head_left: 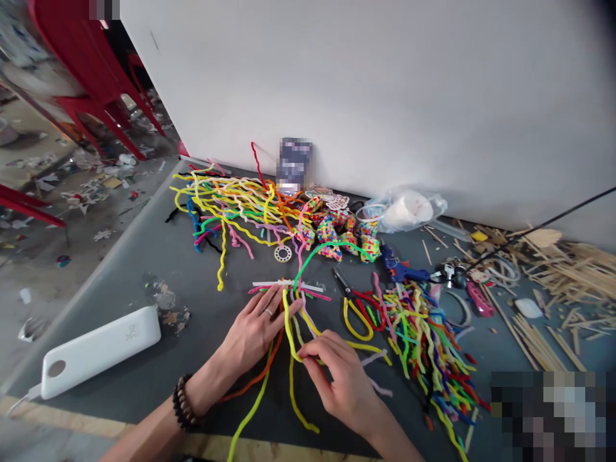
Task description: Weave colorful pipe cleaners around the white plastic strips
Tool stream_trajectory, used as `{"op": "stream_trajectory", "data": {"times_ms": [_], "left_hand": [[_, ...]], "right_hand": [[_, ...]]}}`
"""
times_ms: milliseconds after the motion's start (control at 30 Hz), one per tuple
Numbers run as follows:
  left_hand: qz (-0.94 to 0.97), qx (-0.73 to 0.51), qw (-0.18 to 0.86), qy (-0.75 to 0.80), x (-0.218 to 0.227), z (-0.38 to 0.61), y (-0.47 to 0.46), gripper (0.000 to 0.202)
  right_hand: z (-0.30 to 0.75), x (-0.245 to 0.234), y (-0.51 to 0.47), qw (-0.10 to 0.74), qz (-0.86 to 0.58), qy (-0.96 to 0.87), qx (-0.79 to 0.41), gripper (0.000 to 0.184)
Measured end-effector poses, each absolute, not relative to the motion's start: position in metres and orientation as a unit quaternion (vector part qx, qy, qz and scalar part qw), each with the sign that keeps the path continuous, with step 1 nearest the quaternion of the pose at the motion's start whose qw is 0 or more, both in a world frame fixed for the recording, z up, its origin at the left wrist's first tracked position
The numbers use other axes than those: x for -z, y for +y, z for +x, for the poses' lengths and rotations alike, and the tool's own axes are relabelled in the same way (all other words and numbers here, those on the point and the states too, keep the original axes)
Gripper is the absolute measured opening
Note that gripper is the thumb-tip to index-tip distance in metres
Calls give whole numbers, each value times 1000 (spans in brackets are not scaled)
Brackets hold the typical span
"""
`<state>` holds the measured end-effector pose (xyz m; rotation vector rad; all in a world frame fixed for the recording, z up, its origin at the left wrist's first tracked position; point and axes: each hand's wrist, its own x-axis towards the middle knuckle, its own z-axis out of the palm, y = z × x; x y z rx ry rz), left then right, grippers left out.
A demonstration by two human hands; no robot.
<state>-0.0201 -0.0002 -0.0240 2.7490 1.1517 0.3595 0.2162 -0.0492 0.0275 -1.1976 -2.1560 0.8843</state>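
Observation:
My right hand [339,372] is closed, its thumb and fingertips pinching a yellow pipe cleaner [290,324]. My left hand [255,324] lies nearly flat with fingers stretched, pressing by a thin white strip [262,284]. Its thumb reaches across the strands there. Several pipe cleaners are gathered at the strip. A green pipe cleaner [315,249] arcs up and away from it, and an orange pipe cleaner [262,378] runs down under my left hand. Short pink pieces lie along the strip. How the strands are fastened is hidden by my fingers.
Loose pipe cleaners [231,199] spread at the back; a cut pile [428,333] lies right. Scissors [356,295] and a blue glue gun [402,266] are near my right hand. Wooden sticks [568,269] cover the far right. A white power bank [101,351] lies left.

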Motion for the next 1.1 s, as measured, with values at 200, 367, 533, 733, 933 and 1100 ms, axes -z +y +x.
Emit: {"op": "stream_trajectory", "data": {"times_ms": [200, 367, 533, 733, 933, 1100], "left_hand": [[915, -86, 45, 392, 20, -13, -3, 82], [907, -80, 20, 413, 19, -7, -7, 77], [904, -90, 30, 416, 21, -5, -9, 73], [906, -80, 22, 415, 23, -4, -6, 57], [906, -87, 30, 413, 24, -5, -5, 46], [907, -92, 34, 410, 29, -7, -6, 53]], "right_hand": [[213, -33, -66, 287, -468, -680, -486, 31], [211, -51, -76, 278, -421, -661, -556, 51], [212, -42, -46, 365, -409, -689, -474, 63], [203, -12, 16, 267, -479, -808, -217, 36], [192, -10, 40, 171, -373, -905, -108, 21], [194, 1, 51, 213, -415, -866, -181, 22]]}}
